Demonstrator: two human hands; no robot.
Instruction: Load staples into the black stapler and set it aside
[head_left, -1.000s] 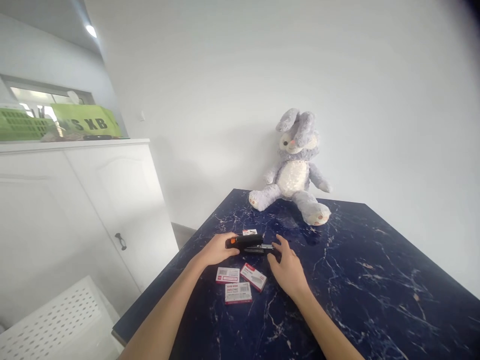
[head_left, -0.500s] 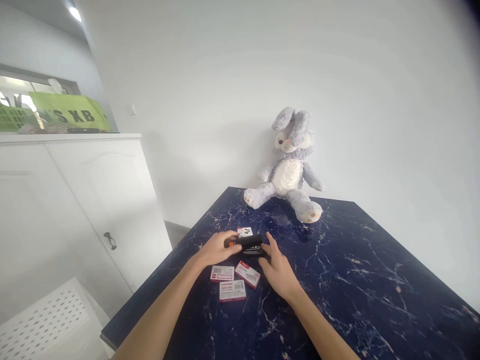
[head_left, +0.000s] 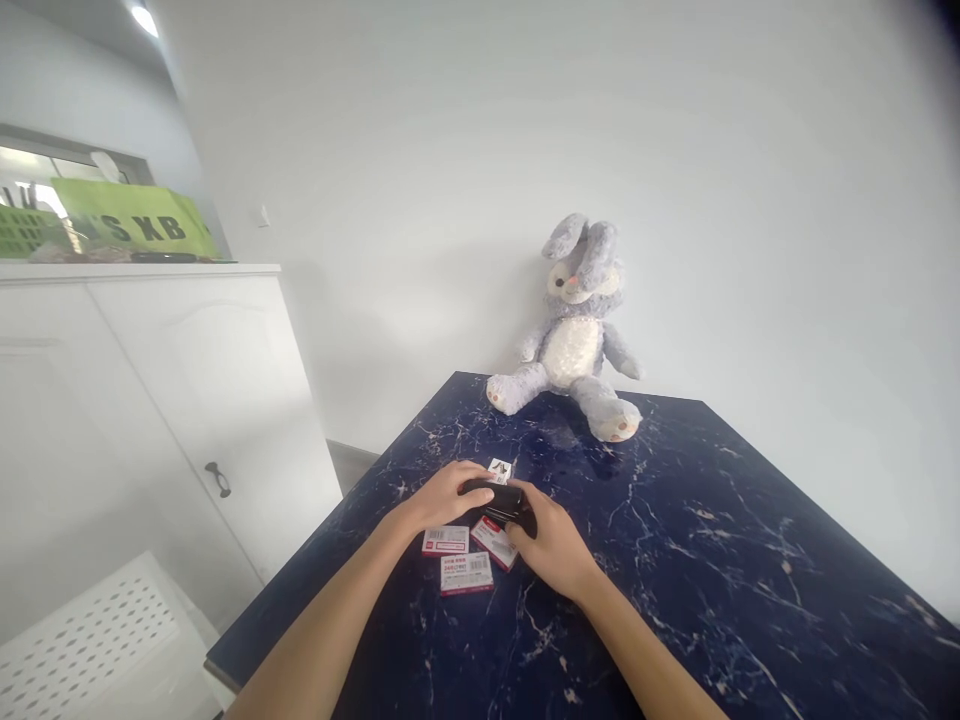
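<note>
Between my two hands is a black stapler [head_left: 501,498], lying crosswise. My left hand [head_left: 448,494] is closed on its left end, thumb along the near side. The right end is gripped by my right hand [head_left: 553,532], fingers behind and thumb in front. Close in front of the stapler lie small red-and-white staple boxes: a left box [head_left: 445,541], a right box [head_left: 495,541] partly covered by my right thumb, and a nearest box [head_left: 466,574]. Just behind the stapler is a small white box [head_left: 500,467] with a dark picture, its lower part hidden.
A grey plush rabbit [head_left: 574,340] sits at the back of the dark blue marbled table [head_left: 675,560], against the wall. To the left are a white cabinet [head_left: 202,400] and a white perforated stool [head_left: 97,630]. A green bag [head_left: 142,220] rests on the cabinet.
My right hand has closed around the stapler's right end, where its fingers were spread before. The stapler has tilted and shifted slightly toward me, and more of the white box behind it is turned.
</note>
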